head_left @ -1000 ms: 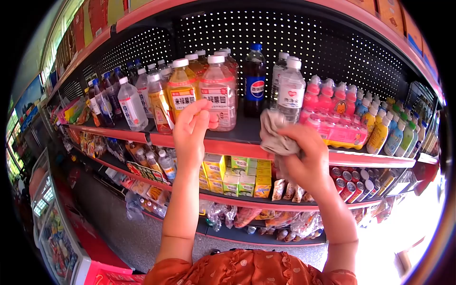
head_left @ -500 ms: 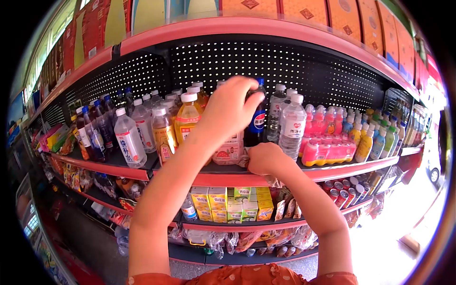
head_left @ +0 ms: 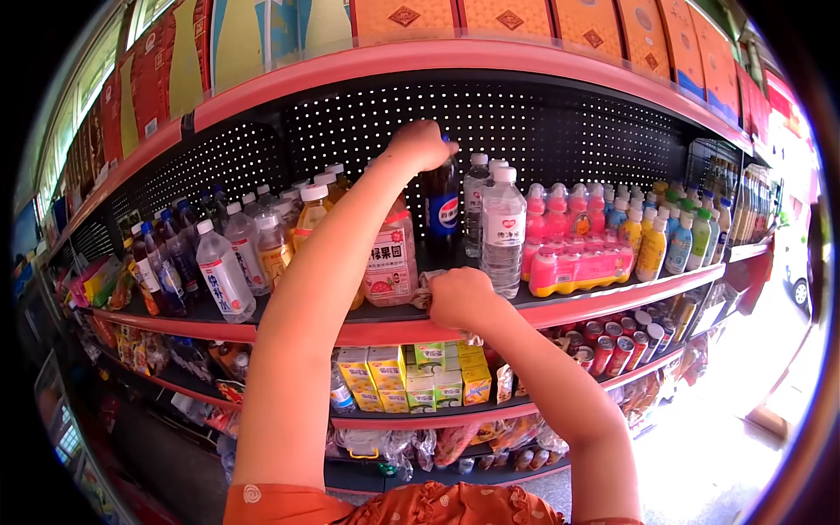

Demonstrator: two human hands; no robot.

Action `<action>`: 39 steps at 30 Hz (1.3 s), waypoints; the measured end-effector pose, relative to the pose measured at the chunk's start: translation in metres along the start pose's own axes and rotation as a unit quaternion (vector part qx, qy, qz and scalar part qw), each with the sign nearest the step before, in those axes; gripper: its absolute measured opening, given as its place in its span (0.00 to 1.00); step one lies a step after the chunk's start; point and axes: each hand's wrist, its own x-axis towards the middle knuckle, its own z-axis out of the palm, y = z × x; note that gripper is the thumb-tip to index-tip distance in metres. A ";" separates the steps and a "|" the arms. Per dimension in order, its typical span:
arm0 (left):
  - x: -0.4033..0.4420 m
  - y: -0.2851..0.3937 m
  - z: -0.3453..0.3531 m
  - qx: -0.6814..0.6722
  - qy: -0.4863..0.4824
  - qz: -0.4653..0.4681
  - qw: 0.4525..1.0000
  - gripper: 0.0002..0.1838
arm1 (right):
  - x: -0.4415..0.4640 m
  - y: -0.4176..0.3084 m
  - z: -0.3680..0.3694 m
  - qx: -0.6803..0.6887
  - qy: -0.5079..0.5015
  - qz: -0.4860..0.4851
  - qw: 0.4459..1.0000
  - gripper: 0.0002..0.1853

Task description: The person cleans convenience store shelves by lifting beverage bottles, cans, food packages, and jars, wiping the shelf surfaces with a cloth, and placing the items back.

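Observation:
My left hand (head_left: 420, 144) is closed around the top of a dark cola bottle (head_left: 443, 206) with a blue Pepsi label and blue cap. The bottle stands upright on the shelf; my fingers partly cover its neck. Lower down, at the shelf's front edge, my right hand (head_left: 462, 299) grips a crumpled, light brownish cloth (head_left: 423, 290). Left of the cloth is a large pink-labelled juice bottle (head_left: 392, 258), partly behind my left forearm. Clear water bottles (head_left: 503, 232) stand just right of the cola.
Pink drink bottles in a shrink-wrapped pack (head_left: 582, 262) and small coloured bottles (head_left: 652, 249) line the right side. More bottles, including a white-labelled one (head_left: 224, 276), crowd the left. Below are drink cartons (head_left: 420, 385) and cans (head_left: 621, 354). A pink-edged shelf (head_left: 490, 57) with boxes overhangs.
My left hand has closed on the top of the cola bottle, where its fingers were spread beside the cap. The view has shifted slightly right; my right hand still holds the cloth at the shelf edge.

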 end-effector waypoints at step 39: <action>-0.037 -0.032 -0.033 -0.027 0.159 0.090 0.983 0.30 | 0.110 0.017 0.006 -0.108 -0.214 0.023 0.971 0.14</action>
